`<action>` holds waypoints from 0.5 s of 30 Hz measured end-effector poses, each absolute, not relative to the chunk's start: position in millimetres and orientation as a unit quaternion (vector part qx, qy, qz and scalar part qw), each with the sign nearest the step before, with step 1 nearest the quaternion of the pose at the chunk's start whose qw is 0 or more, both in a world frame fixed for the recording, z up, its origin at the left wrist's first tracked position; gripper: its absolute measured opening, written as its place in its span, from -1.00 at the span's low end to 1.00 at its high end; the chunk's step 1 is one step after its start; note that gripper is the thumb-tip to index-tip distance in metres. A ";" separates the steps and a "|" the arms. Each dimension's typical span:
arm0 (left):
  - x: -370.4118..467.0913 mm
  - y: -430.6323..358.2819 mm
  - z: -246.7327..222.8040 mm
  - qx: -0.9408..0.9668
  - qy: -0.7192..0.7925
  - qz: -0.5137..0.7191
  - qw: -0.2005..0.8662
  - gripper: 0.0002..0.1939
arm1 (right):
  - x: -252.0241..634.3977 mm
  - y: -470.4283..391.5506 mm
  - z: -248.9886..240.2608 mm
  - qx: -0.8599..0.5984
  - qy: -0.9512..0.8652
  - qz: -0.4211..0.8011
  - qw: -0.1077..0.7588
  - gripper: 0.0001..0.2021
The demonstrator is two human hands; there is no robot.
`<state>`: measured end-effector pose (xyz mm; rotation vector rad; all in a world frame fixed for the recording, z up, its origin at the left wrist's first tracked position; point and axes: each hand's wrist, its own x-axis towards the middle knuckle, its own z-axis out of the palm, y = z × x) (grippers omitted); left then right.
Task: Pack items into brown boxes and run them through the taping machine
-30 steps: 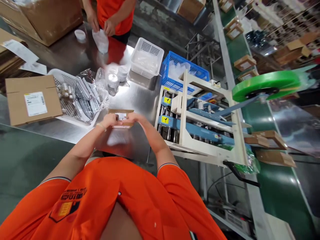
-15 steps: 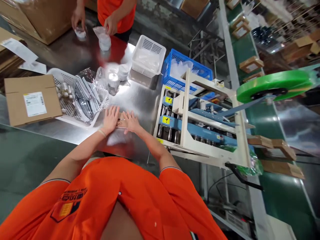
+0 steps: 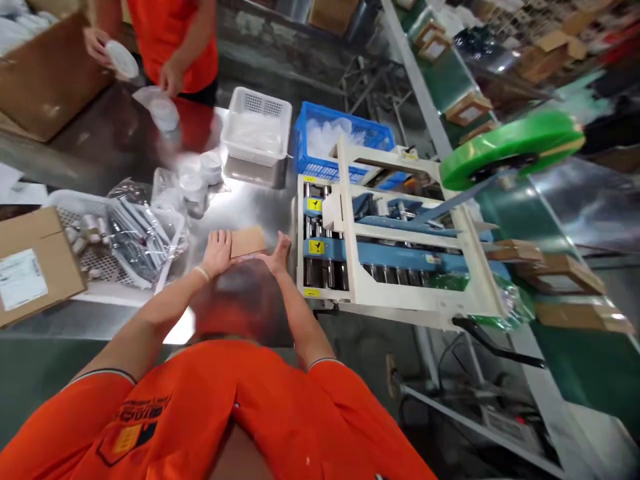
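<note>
A small closed cardboard box point(image 3: 247, 241) lies on the steel table point(image 3: 250, 200) in front of me. My left hand point(image 3: 217, 252) rests against its left end, fingers on the box. My right hand point(image 3: 279, 253) is cupped at its near right corner. The box sits between both hands, close to the infeed of the tape sealing machine point(image 3: 400, 253), whose rollers start just to the right.
A green tape roll point(image 3: 510, 147) tops the machine, and sealed boxes point(image 3: 555, 273) leave on the green conveyor. White basket point(image 3: 257, 127), blue crate point(image 3: 340, 140), jars point(image 3: 195, 180), a basket of packets point(image 3: 130, 233) and a labelled carton point(image 3: 30, 267) stand around. A co-worker's hands point(image 3: 100, 43) hold a lid at the far end.
My hands pressed flat on the box top, then shifted to its ends. The view swung left. The co-worker picked up a lid.
</note>
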<state>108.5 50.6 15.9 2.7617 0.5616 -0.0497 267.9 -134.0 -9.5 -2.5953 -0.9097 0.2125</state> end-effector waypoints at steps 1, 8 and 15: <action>130.8 54.3 16.5 0.969 0.190 -0.018 0.155 0.05 | 269.7 -146.3 -17.8 -0.949 -0.239 0.054 0.197 -0.13; 292.7 32.4 32.2 0.979 0.094 -0.008 0.178 0.07 | 242.4 -191.0 -77.7 -0.972 -0.161 0.061 0.158 -0.66; 412.0 -59.2 56.6 0.961 0.007 0.005 0.276 0.17 | 249.7 -212.1 -105.6 -0.964 -0.216 -0.011 0.152 -0.56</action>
